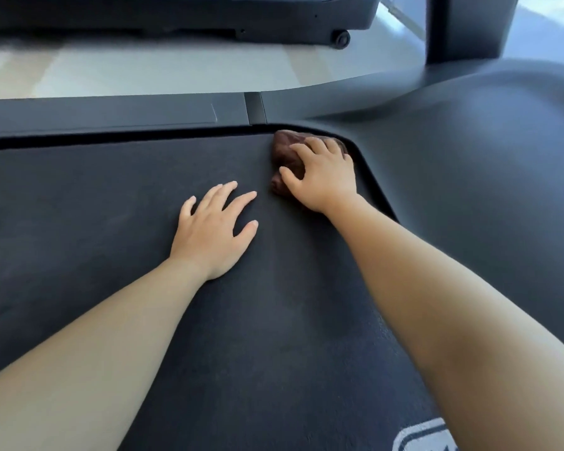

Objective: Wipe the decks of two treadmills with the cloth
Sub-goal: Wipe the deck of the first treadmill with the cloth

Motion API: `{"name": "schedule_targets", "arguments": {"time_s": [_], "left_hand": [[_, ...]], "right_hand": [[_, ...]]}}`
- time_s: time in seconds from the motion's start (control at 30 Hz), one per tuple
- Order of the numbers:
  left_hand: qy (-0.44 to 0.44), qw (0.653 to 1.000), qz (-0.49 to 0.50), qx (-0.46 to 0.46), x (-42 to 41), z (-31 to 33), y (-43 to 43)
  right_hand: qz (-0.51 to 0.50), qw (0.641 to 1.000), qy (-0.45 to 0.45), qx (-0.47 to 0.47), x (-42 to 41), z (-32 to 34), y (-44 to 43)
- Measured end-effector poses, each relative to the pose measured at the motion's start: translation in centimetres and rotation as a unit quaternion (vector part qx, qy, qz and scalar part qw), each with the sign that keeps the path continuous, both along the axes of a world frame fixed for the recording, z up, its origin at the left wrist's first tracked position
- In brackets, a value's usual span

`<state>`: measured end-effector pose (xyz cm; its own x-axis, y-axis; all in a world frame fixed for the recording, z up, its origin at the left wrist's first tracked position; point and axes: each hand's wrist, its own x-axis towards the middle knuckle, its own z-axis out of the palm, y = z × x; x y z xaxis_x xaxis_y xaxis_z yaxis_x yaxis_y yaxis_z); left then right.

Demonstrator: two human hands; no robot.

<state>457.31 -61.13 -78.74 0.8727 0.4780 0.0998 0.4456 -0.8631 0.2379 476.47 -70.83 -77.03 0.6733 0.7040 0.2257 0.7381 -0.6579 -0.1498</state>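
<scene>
The black treadmill belt point(111, 203) fills most of the head view. A crumpled brown cloth point(285, 154) lies on it at the far corner, where the belt meets the curved grey motor cover point(469, 141). My right hand point(323, 177) is on top of the cloth, its fingers curled over it and the thumb hooked round its near side. Left of it, my left hand point(214, 229) rests flat on the bare belt with the fingers spread, a short gap from the cloth.
A grey side rail point(111, 113) runs along the belt's far edge. Beyond a strip of pale floor point(144, 70) stands a second treadmill point(209, 17) with a small wheel. A dark upright post point(469, 27) rises at the top right.
</scene>
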Motion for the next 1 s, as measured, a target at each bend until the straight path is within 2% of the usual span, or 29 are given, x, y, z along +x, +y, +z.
{"name": "schedule_targets", "arguments": {"time_s": [0.2, 0.33, 0.73, 0.87, 1.0], "left_hand": [[0.007, 1.0, -0.007, 0.008, -0.1, 0.1, -0.3], [0.014, 1.0, -0.016, 0.017, -0.5, -0.2, -0.3], [0.01, 1.0, -0.012, 0.008, 0.1, -0.2, 0.0], [-0.002, 1.0, -0.01, 0.003, 0.0, -0.1, 0.2], [-0.014, 1.0, -0.007, -0.008, 0.2, 0.1, 0.2]], "right_hand": [[-0.014, 0.999, 0.03, 0.03, -6.7, 0.3, -6.0], [-0.024, 0.997, -0.004, 0.079, -10.7, -0.6, -9.8], [-0.019, 0.998, 0.04, 0.038, 1.8, -0.1, 2.2], [-0.019, 0.998, 0.052, 0.037, 1.3, 0.1, 1.4], [-0.005, 0.997, 0.049, 0.054, -1.5, 0.2, -3.0]]}}
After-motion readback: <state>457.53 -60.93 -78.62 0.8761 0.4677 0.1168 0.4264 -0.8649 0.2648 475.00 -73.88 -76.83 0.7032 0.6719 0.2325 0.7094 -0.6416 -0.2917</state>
